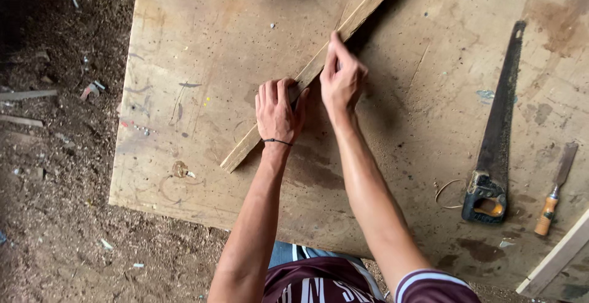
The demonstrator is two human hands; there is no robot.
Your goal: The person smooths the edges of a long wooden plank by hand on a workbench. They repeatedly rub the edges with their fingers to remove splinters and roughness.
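Note:
A long narrow wooden slat (257, 132) lies diagonally across the stained plywood board (196, 45), running from lower left to the upper right. My left hand (277, 111) presses down on the slat, fingers curled over a small dark object that is mostly hidden. A thin black band circles that wrist. My right hand (341, 77) is pinched at the slat's edge just above, its fingertips closed on something thin that I cannot make out.
A hand saw (498, 132) with a black handle lies at the right of the board. A chisel (554, 191) with an orange wooden handle rests beside it. A pale plank (555, 255) crosses the bottom right corner. Dirt ground with scraps lies to the left.

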